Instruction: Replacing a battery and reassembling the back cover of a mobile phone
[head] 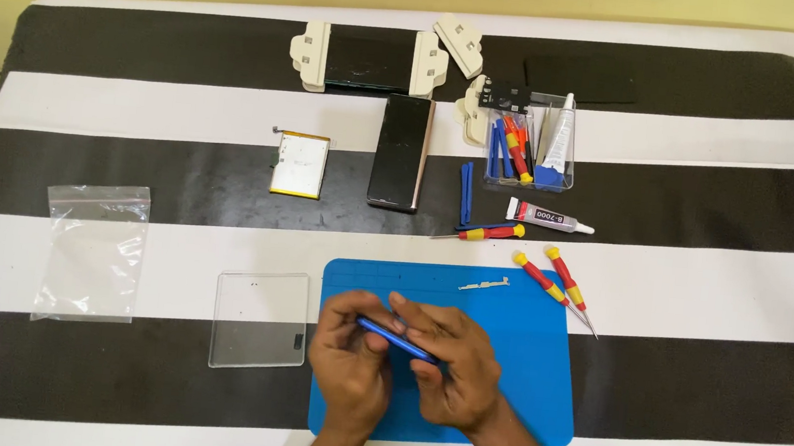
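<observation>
Both hands meet over the blue work mat (539, 363) near the table's front edge. My left hand (350, 359) and my right hand (456, 369) together grip a thin blue phone frame (395, 339), held edge-on and tilted down to the right. Fingers of both hands curl over its upper edge. A small pale metal part (485, 284) lies on the mat's far edge, apart from the hands.
A clear phone case (260, 319) and a plastic zip bag (91, 252) lie left of the mat. Farther back are a battery (300, 164), a dark phone (399, 151), a clamp holding a dark panel (369, 59), blue pry tools (465, 193), a glue tube (549, 215), red-yellow screwdrivers (556, 282) and a clear tool tray (533, 141).
</observation>
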